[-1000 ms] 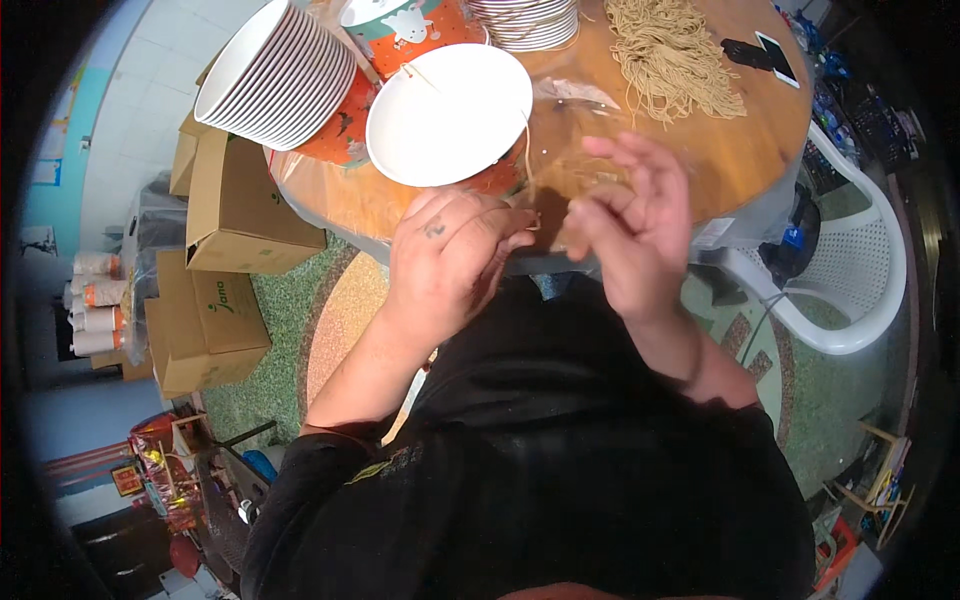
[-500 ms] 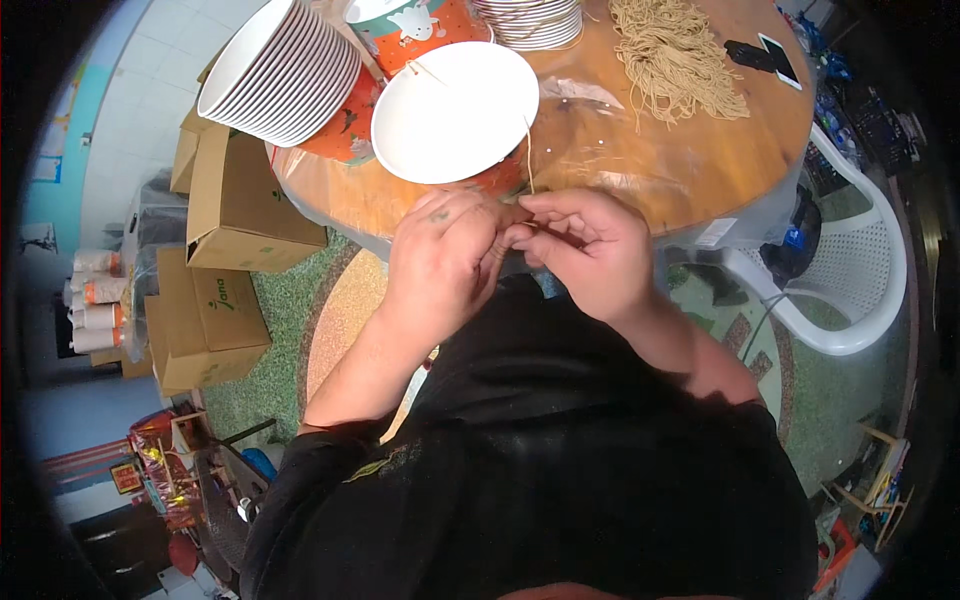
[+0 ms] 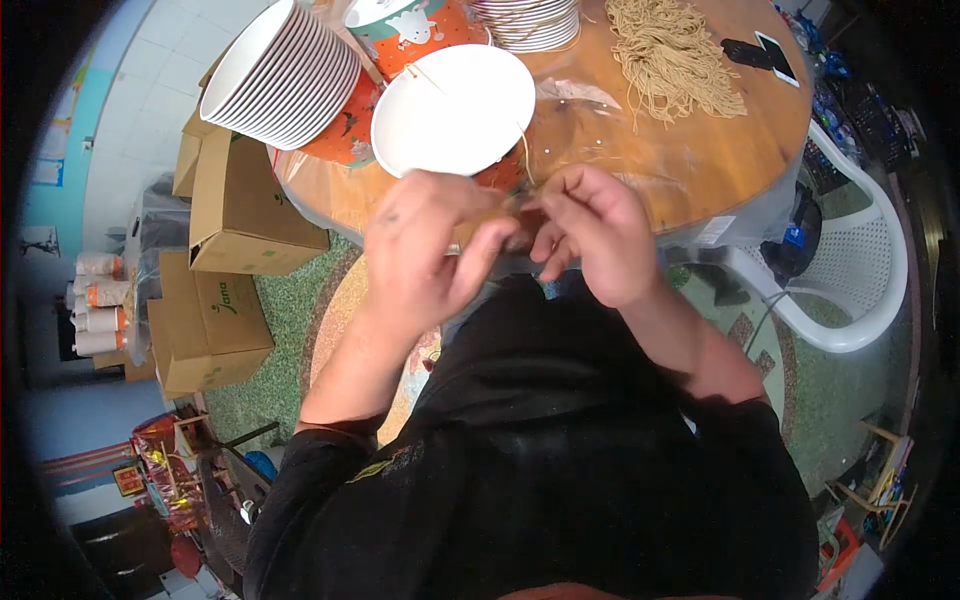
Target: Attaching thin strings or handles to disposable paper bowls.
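Observation:
In front of me a paper bucket (image 3: 450,110) lies tilted, its white inside facing up and some orange print showing below. A thin tan cord (image 3: 527,155) hangs from its rim down to my hands, and a short piece of cord shows at the far left of the rim. My right hand (image 3: 605,235) pinches the cord between thumb and forefinger, the other fingers curled loosely. My left hand (image 3: 430,245), blurred by motion, has its thumb spread from the fingers. Its fingertips reach close to the right hand's pinch; whether they touch the cord is unclear.
A stack of nested buckets (image 3: 285,80) leans at the left of the round wooden table (image 3: 690,170). Behind are an orange bucket (image 3: 415,30) and another stack (image 3: 530,25). A bundle of tan cords (image 3: 670,60) and a phone (image 3: 777,58) lie right. Cardboard boxes (image 3: 245,215) stand left, a white chair (image 3: 850,260) right.
My left hand has moved up and its thumb has come away from the fingers. My right hand has shifted slightly and tilted, still at the cord. The bucket has barely moved.

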Demonstrator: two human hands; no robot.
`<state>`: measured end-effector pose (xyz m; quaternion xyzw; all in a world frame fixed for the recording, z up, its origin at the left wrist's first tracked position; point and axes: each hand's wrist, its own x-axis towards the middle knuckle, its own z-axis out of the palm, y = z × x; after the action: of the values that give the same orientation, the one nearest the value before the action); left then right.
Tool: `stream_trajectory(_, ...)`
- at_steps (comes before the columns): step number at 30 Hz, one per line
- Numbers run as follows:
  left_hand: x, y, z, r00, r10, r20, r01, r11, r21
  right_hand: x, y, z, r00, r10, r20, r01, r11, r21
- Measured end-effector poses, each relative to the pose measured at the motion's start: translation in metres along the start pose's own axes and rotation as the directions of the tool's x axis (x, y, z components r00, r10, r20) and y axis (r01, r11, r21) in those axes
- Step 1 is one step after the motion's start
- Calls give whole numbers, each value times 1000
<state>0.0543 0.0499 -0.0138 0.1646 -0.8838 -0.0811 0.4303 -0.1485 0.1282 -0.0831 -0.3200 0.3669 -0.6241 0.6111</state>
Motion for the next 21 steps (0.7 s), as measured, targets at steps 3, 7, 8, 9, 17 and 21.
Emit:
stream_trajectory(3, 25, -14, -18, 997, -32, 65, 28, 998, 61, 7, -12, -11, 985, 70, 158, -131, 899, 418)
stream_trajectory(7, 44, -36, -19, 877, -284, 387, 332, 941, -61, 12, -13, 0, 969, -214, 128, 118, 846, 519)
stream_trajectory(8, 48, -35, -20, 877, -279, 391, 328, 942, -63, 13, -11, 2, 968, -217, 122, 124, 845, 521)
stream_trajectory(9, 54, -32, -22, 793, -322, 517, 380, 925, -7, 15, -7, 4, 917, -395, 54, 351, 864, 361)
stream_trajectory(17, 51, -23, -8, 683, -448, 577, 659, 718, -223, 28, 35, 4, 613, -789, -52, 624, 524, -579)
stream_trajectory(21, 50, -34, -8, 623, -479, 618, 735, 629, -253, 27, 34, 6, 662, -747, -59, 577, 558, -597)
